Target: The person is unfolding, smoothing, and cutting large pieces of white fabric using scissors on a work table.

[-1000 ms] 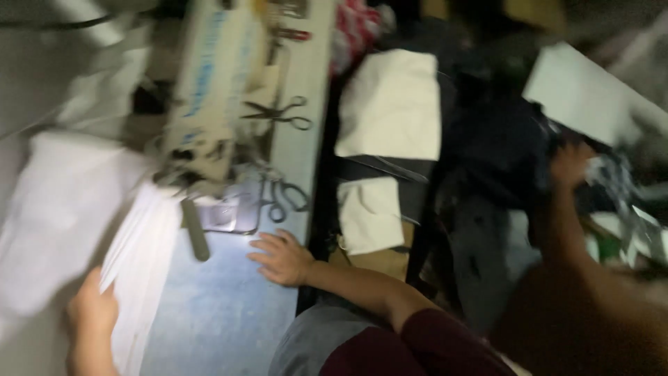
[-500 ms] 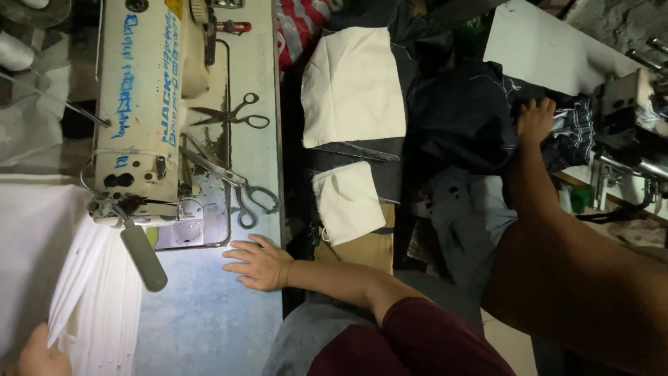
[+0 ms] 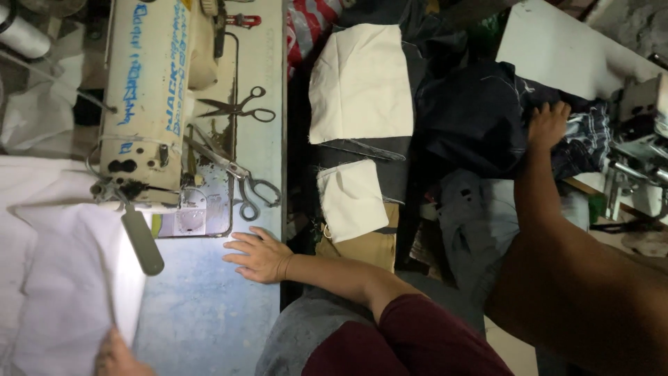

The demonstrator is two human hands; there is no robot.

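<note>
Your left hand lies flat, fingers spread, just below the sewing machine. Far right of it, your right hand touches dark fabric; grip unclear.

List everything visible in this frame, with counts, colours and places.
sewing machine: one, cream, upper left on the table
table: one, pale blue top, left half
scissors: two pairs, metal, beside the machine, the second below the first
white cloth: one, lower left, under the machine's head
cream fabric pieces: two, centre, stacked off the table
dark fabric: one heap, navy, upper right
another person's hand: one, on the dark fabric
left hand: bottom edge, at the white cloth, mostly cut off
right hand: maroon sleeve, flat on the table
</note>
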